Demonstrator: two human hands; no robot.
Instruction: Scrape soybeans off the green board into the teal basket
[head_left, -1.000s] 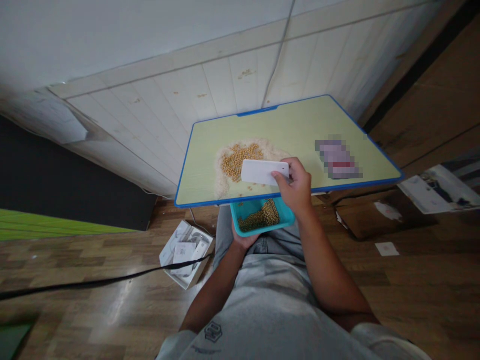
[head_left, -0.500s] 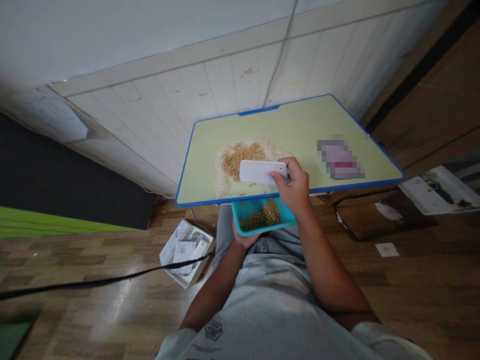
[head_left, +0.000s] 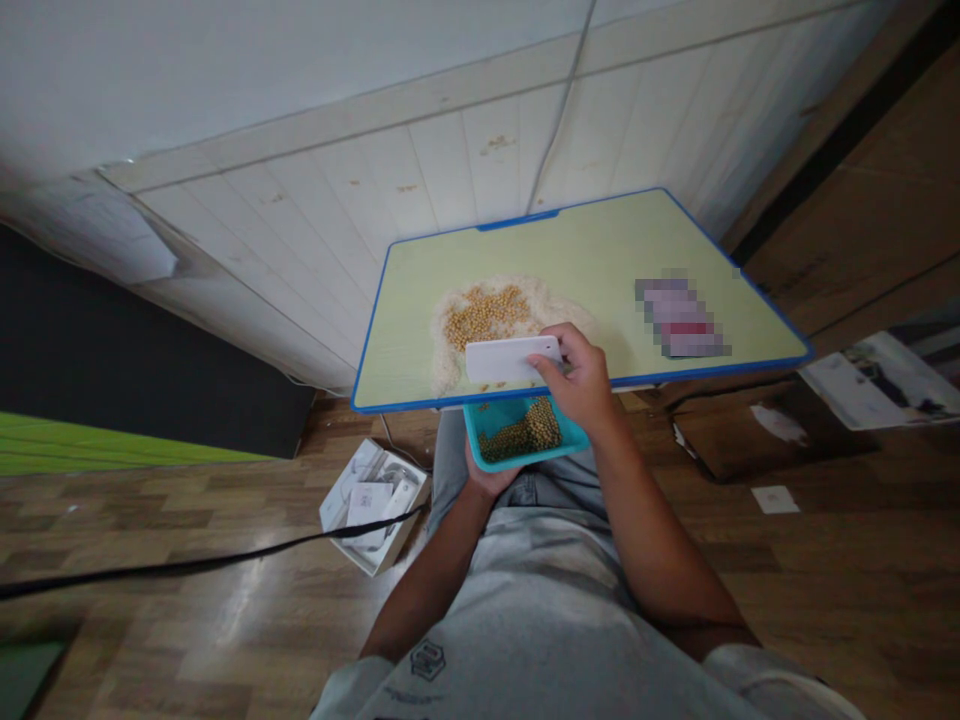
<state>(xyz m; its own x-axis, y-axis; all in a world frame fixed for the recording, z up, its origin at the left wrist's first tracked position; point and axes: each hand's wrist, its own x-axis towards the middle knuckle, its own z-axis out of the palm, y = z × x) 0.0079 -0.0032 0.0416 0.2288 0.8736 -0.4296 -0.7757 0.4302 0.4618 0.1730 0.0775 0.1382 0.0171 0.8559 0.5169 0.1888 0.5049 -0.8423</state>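
Note:
My right hand [head_left: 581,375] is closed on one end of a white scraper [head_left: 499,360], a flat rectangular plate with a small hole. The scraper is tilted over the near part of the table [head_left: 622,240], close to its blue edge. Beyond it lies a pile of yellow soybeans [head_left: 487,313] ringed by white rice [head_left: 551,298]; a few beans are on the near side. Under the table edge, my left hand [head_left: 491,478] supports a turquoise plastic basket [head_left: 525,461] from below, its fingers mostly hidden. More soybeans [head_left: 541,425] are inside the basket.
A pixelated pinkish packet [head_left: 682,318] rests on the table's right side. On the floor at left is an open white box [head_left: 375,545] with papers, crossed by a black strap [head_left: 225,560]. At right stands a brown cardboard box [head_left: 727,440]. A panelled wall [head_left: 330,220] backs the table.
My right hand has drawn the scraper toward me and slightly left, nearer the table's edge. More of the soybean pile shows behind it. The basket and left hand have stayed in place.

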